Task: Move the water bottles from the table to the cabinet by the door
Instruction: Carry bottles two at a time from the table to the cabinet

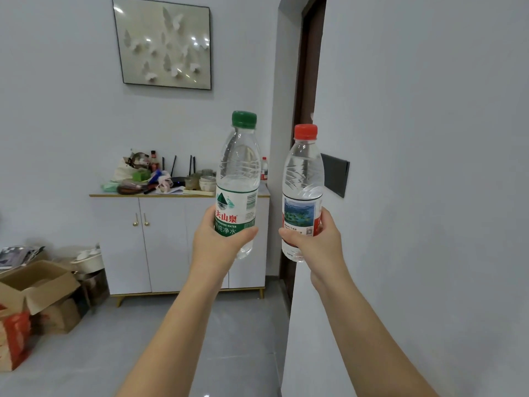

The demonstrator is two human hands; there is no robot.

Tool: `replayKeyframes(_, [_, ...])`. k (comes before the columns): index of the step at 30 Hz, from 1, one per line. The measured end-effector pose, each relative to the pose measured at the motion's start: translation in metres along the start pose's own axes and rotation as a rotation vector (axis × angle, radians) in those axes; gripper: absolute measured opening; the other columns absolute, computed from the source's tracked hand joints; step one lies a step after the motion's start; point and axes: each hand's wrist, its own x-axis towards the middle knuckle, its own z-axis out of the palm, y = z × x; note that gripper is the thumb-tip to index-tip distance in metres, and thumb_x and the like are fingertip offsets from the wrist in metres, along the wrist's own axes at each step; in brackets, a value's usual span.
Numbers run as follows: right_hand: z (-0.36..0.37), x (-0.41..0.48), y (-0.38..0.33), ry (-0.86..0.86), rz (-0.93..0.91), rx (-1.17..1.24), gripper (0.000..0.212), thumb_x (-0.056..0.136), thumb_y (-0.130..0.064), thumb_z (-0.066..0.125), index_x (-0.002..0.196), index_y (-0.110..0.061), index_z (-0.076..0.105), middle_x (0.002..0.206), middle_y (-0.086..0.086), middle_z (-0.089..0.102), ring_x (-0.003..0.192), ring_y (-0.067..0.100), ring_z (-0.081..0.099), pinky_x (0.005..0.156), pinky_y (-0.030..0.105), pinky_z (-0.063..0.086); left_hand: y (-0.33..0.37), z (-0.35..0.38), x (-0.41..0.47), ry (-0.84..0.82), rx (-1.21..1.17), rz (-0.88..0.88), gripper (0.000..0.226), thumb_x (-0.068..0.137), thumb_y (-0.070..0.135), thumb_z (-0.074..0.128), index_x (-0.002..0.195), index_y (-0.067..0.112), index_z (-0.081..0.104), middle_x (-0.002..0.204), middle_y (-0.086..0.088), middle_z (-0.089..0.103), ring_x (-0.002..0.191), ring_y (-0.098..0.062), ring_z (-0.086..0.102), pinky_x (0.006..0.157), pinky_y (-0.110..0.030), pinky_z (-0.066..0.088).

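Now, arms: both forearms reach forward from the lower edge of view, with a bottle raised in each hand.
Left hand [220, 239]: fingers and thumb wrapped round the label band of the green-capped bottle [239, 179]; the bottle is upright with its cap on.
Right hand [315, 242]: fingers curled round the lower label of the red-capped bottle [303, 173]; it is also upright and capped.
Spacing: the bottles are side by side in the air, apart and not touching.
Wall corner [289, 310]: just beside the right forearm. Judgement: tuck that elbow in when passing.
Floor: grey tile; the cardboard boxes [37, 285] sit at the left, well off a straight line to the goal.
Cabinet [166, 242]: white, doors closed, straight ahead and next to the dark door frame [307, 81].
Cabinet top: the clutter [148, 176] of bags, bowls and a router fills the left and middle. A small bottle [264, 170] with a red cap stands at the right end.
Step in hand (judged): the carry; neither bottle has been set down yet.
Method: walk straight and aim for the right end, beside the small bottle. How much bare top lies there is hidden behind the green-capped bottle, so check on arrival. Set one bottle down at a time, base flat and back from the edge. Loosen the fingers only once it stands, and avoid nudging the bowls.
Far wall: a framed picture [163, 41] of butterflies hangs above the cabinet.
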Motion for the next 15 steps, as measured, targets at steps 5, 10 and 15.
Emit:
replayKeyframes(5, [0.033, 0.058, 0.022, 0.066, 0.010, -0.016, 0.058, 0.072, 0.000, 0.082, 0.121, -0.019, 0.057, 0.106, -0.002, 0.069, 0.096, 0.013, 0.068, 0.072, 0.021, 0.055, -0.025, 0.002, 0.073, -0.073, -0.031, -0.009, 0.051, 0.070, 0.008, 0.082, 0.113, 0.024, 0.060, 0.102, 0.007, 0.071, 0.094, -0.009, 0.067, 0.074, -0.025, 0.052])
replayKeyframes(10, [0.054, 0.101, 0.041, 0.095, 0.019, -0.046, 0.059, 0.073, -0.004, 0.082, 0.121, -0.024, 0.055, 0.106, -0.007, 0.068, 0.096, 0.010, 0.067, 0.069, 0.016, 0.053, -0.049, 0.002, 0.132, -0.112, -0.076, -0.023, 0.049, 0.070, 0.005, 0.082, 0.108, 0.027, 0.061, 0.102, 0.008, 0.071, 0.095, -0.010, 0.067, 0.075, -0.027, 0.053])
replayKeyframes(15, [0.072, 0.146, 0.066, 0.103, 0.036, -0.070, 0.063, 0.074, -0.006, 0.082, 0.128, -0.023, 0.053, 0.113, -0.004, 0.067, 0.101, 0.012, 0.066, 0.075, 0.020, 0.055, -0.077, 0.008, 0.176, -0.116, -0.073, -0.044, 0.054, 0.069, 0.006, 0.083, 0.113, 0.027, 0.060, 0.106, 0.006, 0.070, 0.098, -0.012, 0.066, 0.082, -0.032, 0.055])
